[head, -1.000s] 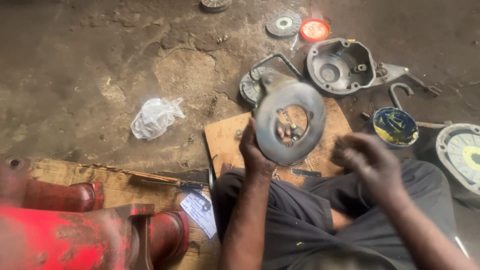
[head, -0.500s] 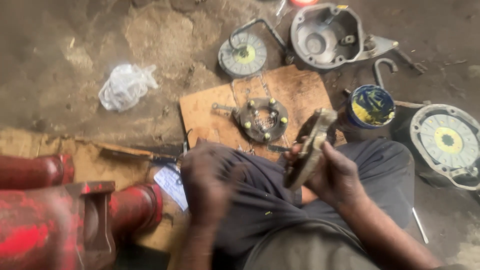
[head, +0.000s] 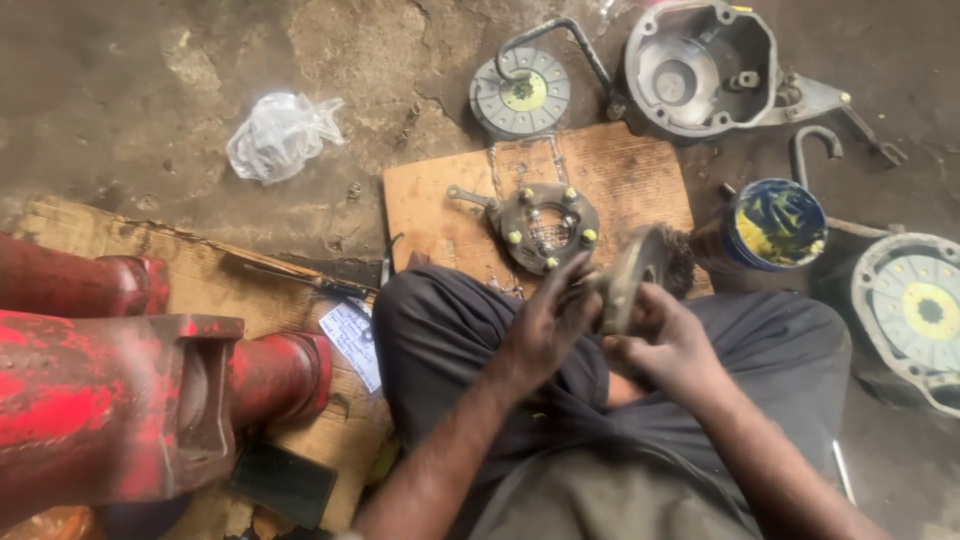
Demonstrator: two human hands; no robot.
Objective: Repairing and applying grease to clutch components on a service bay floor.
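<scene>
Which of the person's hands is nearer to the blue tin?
Right. The right hand lies just left of and below the blue tin; the left hand is farther left, beyond the metal disc.

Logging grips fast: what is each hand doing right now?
Left hand: closed on the edge of the round grey metal disc.
Right hand: closed on the same disc from below.
</scene>
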